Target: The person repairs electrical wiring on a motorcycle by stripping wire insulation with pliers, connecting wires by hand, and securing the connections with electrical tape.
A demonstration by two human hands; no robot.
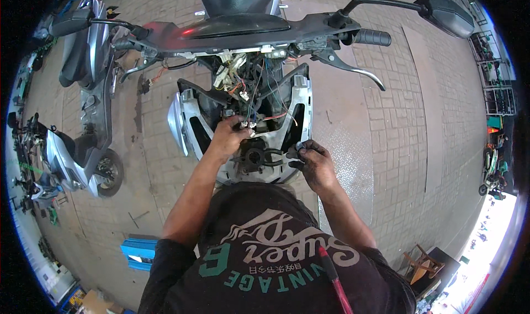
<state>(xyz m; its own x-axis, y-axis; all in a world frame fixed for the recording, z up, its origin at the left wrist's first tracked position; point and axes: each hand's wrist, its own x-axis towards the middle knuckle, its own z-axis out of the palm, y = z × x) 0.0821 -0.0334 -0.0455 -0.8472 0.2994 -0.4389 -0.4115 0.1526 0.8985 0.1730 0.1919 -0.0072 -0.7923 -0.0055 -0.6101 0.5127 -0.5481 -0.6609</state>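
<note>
In front of me stands a scooter with its front cover off, and loose wires point(256, 99) hang from below its handlebar point(237, 35). My left hand point(227, 139) reaches in among them, its fingertips closed on small white wire connectors point(252, 127). To the right, my blackened right hand point(316, 164) is apart from the wires, thumb and fingers pinched on something small and bluish that I cannot make out. Between the hands lies a dark round part point(255, 158) in the silver front body panel point(300, 101). More white connectors point(223, 74) cluster higher up.
A brake lever point(353, 71) and a mirror point(450, 17) jut out at the right. Another scooter point(88, 143) stands to the left. A blue box point(139, 253) sits on the paved floor at lower left, and a metal tread plate point(346, 176) lies to the right.
</note>
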